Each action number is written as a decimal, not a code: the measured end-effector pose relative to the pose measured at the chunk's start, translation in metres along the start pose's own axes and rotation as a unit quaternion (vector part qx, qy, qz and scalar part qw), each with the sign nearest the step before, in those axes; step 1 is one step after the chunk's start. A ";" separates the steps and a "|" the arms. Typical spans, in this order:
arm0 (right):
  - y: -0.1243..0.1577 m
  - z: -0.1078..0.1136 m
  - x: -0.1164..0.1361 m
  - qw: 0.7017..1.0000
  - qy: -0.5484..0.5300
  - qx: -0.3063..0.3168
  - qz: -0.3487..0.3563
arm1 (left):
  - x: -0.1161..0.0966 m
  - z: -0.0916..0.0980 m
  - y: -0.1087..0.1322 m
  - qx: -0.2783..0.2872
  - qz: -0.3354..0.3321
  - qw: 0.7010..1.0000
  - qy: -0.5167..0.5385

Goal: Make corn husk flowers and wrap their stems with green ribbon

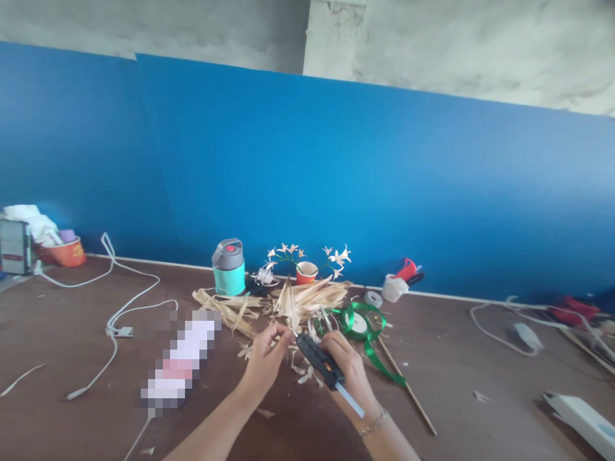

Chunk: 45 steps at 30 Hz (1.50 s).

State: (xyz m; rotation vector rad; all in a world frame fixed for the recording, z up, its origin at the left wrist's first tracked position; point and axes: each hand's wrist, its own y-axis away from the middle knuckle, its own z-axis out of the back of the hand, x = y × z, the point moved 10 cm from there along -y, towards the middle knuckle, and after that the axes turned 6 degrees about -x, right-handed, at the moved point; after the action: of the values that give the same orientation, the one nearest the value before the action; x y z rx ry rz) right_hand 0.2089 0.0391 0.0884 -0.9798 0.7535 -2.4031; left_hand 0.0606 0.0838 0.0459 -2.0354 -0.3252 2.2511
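My right hand [346,366] grips a black glue gun [318,360] with a pale glue stick poking out of its back end; the nozzle points toward my left hand. My left hand [267,351] pinches a small pale husk piece [287,333] right at the nozzle. Both hands hover over a brown table [72,333], just in front of a heap of dried corn husks [298,299]. A green ribbon roll [358,320] with a loose tail lies beside my right hand.
A teal flask [229,267], an orange cup with husk flowers [306,270], a tape roll [373,298] and a white cup with scissors [394,287] stand along the blue wall. A thin wooden stick [408,387] lies at the right. White cables [120,307] trail at the left.
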 end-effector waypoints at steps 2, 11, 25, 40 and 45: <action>0.000 0.000 -0.001 1.000 0.002 0.001 -0.001 | 0.002 -0.001 0.000 0.003 0.004 1.000 0.002; 0.001 0.000 -0.001 1.000 -0.007 -0.005 0.008 | 0.002 -0.001 0.000 0.004 0.006 1.000 0.003; 0.003 -0.003 -0.004 1.000 -0.001 0.005 0.004 | 0.004 -0.002 0.000 0.012 0.003 1.000 0.000; 0.005 0.001 -0.020 0.998 0.042 0.002 -0.048 | -0.004 -0.002 0.002 0.020 -0.004 0.999 0.032; 0.002 0.020 -0.043 0.976 0.172 0.033 -0.127 | -0.003 0.006 0.001 -0.012 0.009 0.999 0.047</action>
State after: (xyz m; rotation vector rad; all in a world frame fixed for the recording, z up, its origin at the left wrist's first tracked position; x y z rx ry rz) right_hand 0.2520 0.0557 0.0772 -0.6739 0.6930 -2.8475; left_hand 0.0551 0.0819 0.0496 -2.1567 -0.3287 2.1625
